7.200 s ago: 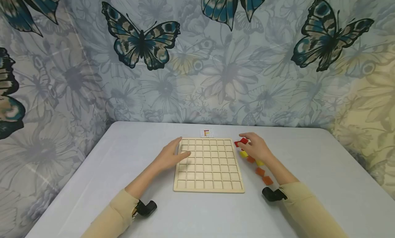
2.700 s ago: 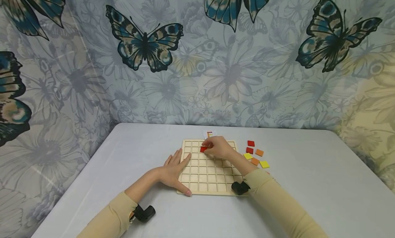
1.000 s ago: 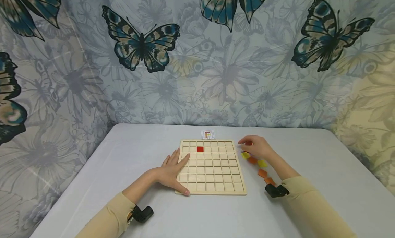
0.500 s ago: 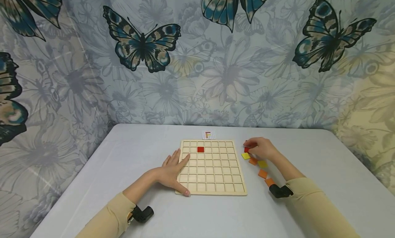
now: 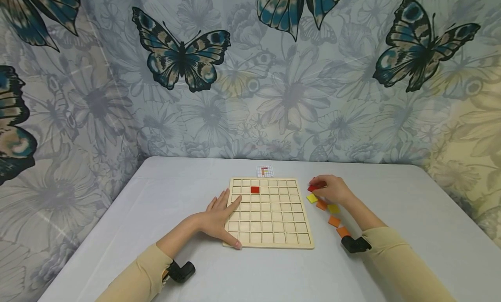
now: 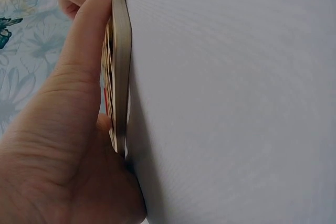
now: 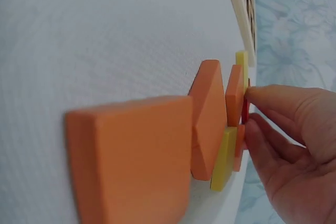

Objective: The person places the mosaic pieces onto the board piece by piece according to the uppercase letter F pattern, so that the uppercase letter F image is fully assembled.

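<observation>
My left hand (image 5: 215, 221) rests spread along the left side of a wooden grid board (image 5: 270, 226), its thumb at the near edge. The left wrist view shows the thumb (image 6: 86, 35) lying along the board's rim (image 6: 122, 51). One red square tile (image 5: 255, 189) sits in a cell of the second row from the far side. Right of the board, my right hand (image 5: 332, 189) pinches another red tile (image 5: 311, 188) between thumb and fingertips; in the right wrist view that red tile (image 7: 245, 111) is mostly hidden behind other tiles.
Loose tiles lie beside the board: a yellow tile (image 5: 312, 198), an orange tile (image 5: 322, 205), a second yellow tile (image 5: 333, 208), and more orange ones nearer me, such as this orange tile (image 5: 334, 221). A small printed grid card (image 5: 265, 171) lies beyond the board.
My right hand has left the red tile in the board's cell, moved right to the loose tiles and taken hold of another red one. My left hand has shifted nearer along the board's side.
</observation>
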Demonstrator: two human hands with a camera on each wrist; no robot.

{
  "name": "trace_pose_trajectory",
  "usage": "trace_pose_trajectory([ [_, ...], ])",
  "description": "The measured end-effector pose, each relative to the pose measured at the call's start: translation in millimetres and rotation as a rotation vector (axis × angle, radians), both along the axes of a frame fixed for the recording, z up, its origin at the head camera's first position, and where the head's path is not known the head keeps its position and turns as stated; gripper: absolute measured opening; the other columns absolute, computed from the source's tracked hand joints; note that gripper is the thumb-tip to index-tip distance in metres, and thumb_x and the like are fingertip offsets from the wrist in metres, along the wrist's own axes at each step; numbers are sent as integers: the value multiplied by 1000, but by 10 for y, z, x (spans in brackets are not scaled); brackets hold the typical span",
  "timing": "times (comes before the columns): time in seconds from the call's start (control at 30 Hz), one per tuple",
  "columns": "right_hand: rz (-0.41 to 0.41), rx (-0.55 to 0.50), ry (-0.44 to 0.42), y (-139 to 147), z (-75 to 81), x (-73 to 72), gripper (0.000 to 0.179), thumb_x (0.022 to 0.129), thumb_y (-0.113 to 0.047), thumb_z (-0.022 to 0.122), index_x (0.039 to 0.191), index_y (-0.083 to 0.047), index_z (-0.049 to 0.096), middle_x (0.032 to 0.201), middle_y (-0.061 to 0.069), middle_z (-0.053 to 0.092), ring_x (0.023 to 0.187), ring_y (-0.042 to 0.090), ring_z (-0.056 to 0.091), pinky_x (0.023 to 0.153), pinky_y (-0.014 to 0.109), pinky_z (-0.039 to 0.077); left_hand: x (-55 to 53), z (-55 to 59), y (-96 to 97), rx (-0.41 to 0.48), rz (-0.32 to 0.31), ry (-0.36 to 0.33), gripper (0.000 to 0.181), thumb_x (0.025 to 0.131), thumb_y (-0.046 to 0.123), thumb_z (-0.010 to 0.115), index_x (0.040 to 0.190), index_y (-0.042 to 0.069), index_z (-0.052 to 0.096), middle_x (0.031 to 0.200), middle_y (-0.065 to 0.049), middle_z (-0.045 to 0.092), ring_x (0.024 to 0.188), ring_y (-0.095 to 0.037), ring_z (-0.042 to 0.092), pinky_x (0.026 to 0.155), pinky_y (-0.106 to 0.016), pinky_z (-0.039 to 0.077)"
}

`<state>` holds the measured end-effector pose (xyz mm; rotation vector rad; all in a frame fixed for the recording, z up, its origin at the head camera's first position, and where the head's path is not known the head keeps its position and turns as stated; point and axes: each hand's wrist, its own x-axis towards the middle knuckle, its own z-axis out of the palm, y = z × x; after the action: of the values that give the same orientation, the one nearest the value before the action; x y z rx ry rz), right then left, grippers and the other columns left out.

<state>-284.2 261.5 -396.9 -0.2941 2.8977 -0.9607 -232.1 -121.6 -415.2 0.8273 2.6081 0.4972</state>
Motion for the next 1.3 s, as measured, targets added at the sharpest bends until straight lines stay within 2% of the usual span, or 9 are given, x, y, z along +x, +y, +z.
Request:
trace_pose_trajectory([
  [0.3, -32, 56, 28, -6, 2, 1, 35, 86, -14, 74, 116, 4, 66, 106, 18, 66, 96, 32, 58, 86, 46, 49, -4, -10, -3, 2, 6, 0, 131, 65, 65, 80, 158, 14, 3, 158, -24, -17, 146, -33, -19, 115, -52, -6],
  [0.57, -35, 23, 32, 3, -9, 12, 34, 88, -14, 71, 117, 3, 66, 107, 18, 66, 97, 33, 58, 86, 46, 50, -6, -19, -7, -15, 2, 7, 131, 66, 66, 79, 158, 14, 2, 158, -24, -16, 146, -33, -19, 115, -53, -6],
  [0.9, -13, -1, 100, 1, -42, -26, 35, 88, -17, 73, 116, 2, 67, 105, 16, 69, 95, 31, 63, 82, 44, 52, -1, -9, -6, -18, 2, 18, 131, 65, 66, 79, 158, 14, 3, 158, -24, -17, 146, -33, -18, 115, -52, -6],
  [1.3, -11, -59, 54, -241, 36, 0, 36, 86, -21, 75, 116, -3, 69, 102, 11, 68, 95, 27, 63, 78, 38, 52, -6, -28, -4, -21, 5, 12, 131, 65, 67, 79, 158, 15, 2, 158, -24, -17, 146, -32, -19, 115, -52, -6],
])
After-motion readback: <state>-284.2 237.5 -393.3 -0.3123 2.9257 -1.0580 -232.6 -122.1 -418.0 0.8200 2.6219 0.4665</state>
